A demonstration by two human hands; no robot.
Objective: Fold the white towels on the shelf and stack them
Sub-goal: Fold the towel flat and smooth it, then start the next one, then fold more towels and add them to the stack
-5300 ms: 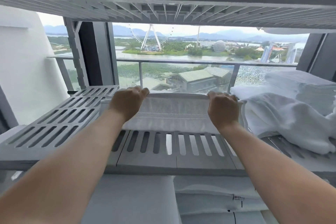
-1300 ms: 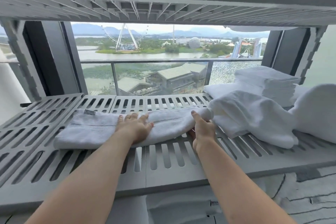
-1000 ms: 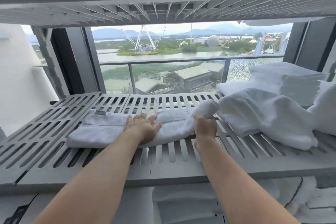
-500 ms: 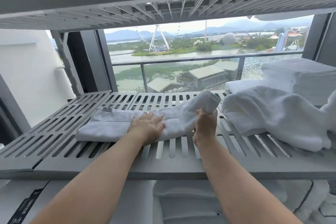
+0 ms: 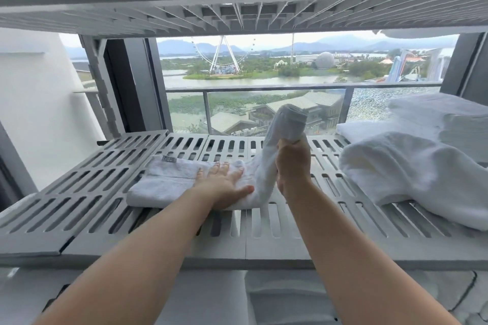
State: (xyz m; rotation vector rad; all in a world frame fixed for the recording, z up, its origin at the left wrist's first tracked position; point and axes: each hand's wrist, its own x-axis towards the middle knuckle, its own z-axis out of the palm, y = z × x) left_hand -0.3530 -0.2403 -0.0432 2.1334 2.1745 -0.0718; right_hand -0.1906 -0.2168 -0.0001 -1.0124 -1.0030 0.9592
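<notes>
Slatted grey shelf (image 5: 264,232) by a big window, and the towel (image 5: 171,182) being worked on sits about mid-shelf, a bit left of centre. It's a long narrow white strip with its long axis running left to right across the slats. The left part lies flat, with a small label (image 5: 169,158) at its far left corner. The right part bends up off the shelf and stands nearly upright, its end pointing up toward the upper shelf (image 5: 237,13) and leaning slightly right. The left hand (image 5: 224,185) is laid flat on the middle of the strip, fingers straight and spread, pressing it down right next to the bend. The right hand (image 5: 293,163) has its fingers curled round the raised part and grips it just below the top end. Off to the right there's a loose towel (image 5: 396,171) lying crumpled on the same shelf, close to the right hand but not touching it. Behind that, at the far right, is a stack of folded towels (image 5: 449,119). Past the shelf you can see a glass railing (image 5: 264,87), water, and a ferris wheel (image 5: 224,55) in the distance.
</notes>
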